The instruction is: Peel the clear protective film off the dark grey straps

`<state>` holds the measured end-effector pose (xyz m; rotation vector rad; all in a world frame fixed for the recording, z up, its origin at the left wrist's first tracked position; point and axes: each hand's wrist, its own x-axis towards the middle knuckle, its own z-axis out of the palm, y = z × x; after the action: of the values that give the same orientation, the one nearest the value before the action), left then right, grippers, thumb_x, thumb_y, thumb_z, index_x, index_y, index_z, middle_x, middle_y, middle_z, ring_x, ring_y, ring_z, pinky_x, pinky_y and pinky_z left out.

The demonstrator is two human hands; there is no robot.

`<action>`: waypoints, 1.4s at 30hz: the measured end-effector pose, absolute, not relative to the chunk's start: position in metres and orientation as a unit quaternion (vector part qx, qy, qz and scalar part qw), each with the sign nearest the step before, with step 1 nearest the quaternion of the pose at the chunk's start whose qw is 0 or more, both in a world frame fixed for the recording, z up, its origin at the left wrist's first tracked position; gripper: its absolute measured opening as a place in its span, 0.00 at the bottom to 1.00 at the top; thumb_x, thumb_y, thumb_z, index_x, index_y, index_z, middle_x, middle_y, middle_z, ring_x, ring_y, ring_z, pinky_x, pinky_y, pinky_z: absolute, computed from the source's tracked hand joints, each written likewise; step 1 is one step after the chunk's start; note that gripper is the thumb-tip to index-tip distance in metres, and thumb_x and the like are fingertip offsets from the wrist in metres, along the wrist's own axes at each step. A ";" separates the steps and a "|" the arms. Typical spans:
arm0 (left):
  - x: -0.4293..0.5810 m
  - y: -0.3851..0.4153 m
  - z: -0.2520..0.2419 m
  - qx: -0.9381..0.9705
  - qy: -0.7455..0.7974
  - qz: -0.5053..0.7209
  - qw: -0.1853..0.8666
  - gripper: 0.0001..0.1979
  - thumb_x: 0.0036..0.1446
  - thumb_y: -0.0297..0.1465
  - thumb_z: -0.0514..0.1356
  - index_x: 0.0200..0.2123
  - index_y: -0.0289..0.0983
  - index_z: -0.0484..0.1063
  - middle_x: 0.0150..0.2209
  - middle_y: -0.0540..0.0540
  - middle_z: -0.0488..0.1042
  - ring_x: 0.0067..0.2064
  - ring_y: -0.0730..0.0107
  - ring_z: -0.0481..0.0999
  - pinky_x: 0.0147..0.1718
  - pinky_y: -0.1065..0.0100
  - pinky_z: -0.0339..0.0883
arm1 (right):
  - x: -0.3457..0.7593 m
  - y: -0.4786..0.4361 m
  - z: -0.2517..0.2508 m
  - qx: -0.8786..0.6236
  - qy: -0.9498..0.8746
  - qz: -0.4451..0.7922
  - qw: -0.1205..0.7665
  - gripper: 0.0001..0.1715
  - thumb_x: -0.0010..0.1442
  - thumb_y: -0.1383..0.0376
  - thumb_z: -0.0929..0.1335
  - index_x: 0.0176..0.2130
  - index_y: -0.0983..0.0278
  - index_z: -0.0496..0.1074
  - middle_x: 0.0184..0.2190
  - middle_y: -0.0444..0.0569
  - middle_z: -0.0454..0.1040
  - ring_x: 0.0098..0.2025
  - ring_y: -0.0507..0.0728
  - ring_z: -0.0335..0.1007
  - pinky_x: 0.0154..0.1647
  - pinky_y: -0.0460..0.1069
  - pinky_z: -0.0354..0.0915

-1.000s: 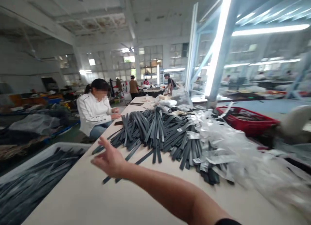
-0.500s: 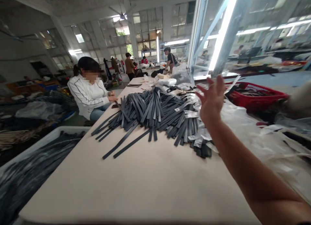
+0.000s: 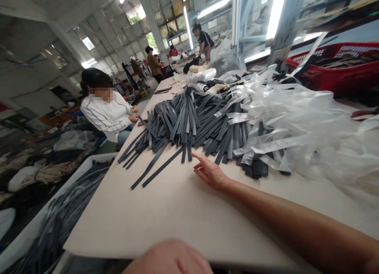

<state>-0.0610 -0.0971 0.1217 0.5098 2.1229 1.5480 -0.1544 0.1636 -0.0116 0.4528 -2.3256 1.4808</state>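
Dark grey strips (image 3: pixel 183 118) lie in a large spread pile across the light table (image 3: pixel 166 222). My right hand (image 3: pixel 210 172) is over the table at the near edge of the pile, its fingers apart and nothing in it; the fingertips are beside the strip ends. At the bottom edge of the view my left hand (image 3: pixel 171 258) shows only as a blurred, cropped shape, its fingers hidden. White paper-like bands (image 3: pixel 238 118) wrap some strips on the right of the pile.
Clear plastic sheeting (image 3: pixel 319 128) covers the table's right side, with a red basket (image 3: pixel 349 74) behind it. A white bin (image 3: pixel 85 163) of dark strips stands left of the table. A person in white (image 3: pixel 106 112) sits at the left edge; others are farther back.
My right hand has come down and left from its raised position to the pile's near edge. My left hand has entered at the bottom. The view has tilted and shifted.
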 end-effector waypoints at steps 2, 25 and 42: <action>-0.105 -0.066 0.116 0.218 0.761 0.585 0.178 0.24 0.39 0.61 0.63 0.20 0.46 0.75 0.18 0.46 0.72 0.24 0.57 0.74 0.27 0.55 0.69 | -0.156 0.162 -0.012 0.159 -0.835 0.499 0.167 0.34 0.60 0.70 0.64 0.64 0.58 0.56 0.56 0.55 0.67 0.39 0.55 0.76 0.41 0.52 0.72; -0.186 -0.041 0.043 0.270 0.949 0.165 -0.007 0.04 0.58 0.27 0.56 0.33 0.41 0.70 0.32 0.49 0.77 0.34 0.66 0.76 0.35 0.68 0.63 | -0.146 0.155 -0.003 0.259 -0.883 0.344 0.184 0.45 0.53 0.69 0.70 0.66 0.61 0.55 0.68 0.56 0.54 0.69 0.63 0.46 0.70 0.62 0.40; -0.106 -0.090 0.027 -0.072 0.689 0.686 -0.220 0.33 0.59 0.45 0.60 0.65 0.43 0.58 0.68 0.38 0.56 0.67 0.53 0.57 0.62 0.51 0.56 | -0.128 0.140 -0.001 0.231 -0.866 0.433 0.097 0.14 0.69 0.64 0.59 0.44 0.63 0.72 0.30 0.45 0.78 0.27 0.50 0.73 0.32 0.43 0.66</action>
<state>-0.1063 -0.0900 0.0267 -0.2651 2.5340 2.5234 -0.1276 0.1397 -0.0011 0.6841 -2.5631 1.2833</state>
